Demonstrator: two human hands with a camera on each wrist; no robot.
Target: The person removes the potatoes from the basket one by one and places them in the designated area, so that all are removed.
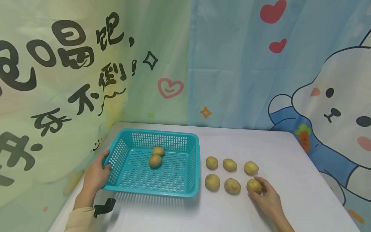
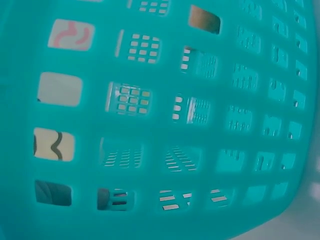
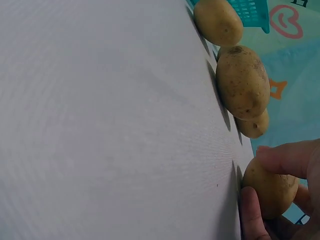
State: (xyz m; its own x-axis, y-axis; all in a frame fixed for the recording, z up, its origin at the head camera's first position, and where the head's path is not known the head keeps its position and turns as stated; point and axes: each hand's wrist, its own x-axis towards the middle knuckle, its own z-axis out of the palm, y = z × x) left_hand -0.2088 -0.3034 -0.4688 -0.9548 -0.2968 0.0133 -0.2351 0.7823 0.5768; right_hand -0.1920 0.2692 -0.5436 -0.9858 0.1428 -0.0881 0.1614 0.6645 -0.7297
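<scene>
A turquoise plastic basket [image 1: 162, 190] with lattice walls stands on the left half of the table, two potatoes [image 1: 155, 161] touching each other on its floor. At its left side my left hand [image 1: 96, 174] grips the rim; the left wrist view is filled by the basket's wall [image 2: 165, 122]. My right hand [image 1: 268, 196] holds a potato [image 1: 253, 186] between thumb and fingers at the right end of the front row. In the right wrist view, the thumb and fingers lie around this potato [image 3: 270, 187], close to the tabletop.
Right of the basket, several other potatoes [image 1: 230, 164] lie in two short rows on the white table [image 1: 229, 216]. Behind and left of the table hangs a printed curtain [image 1: 220, 64]. A black strap-like piece [image 1: 105, 207] sits at my left wrist.
</scene>
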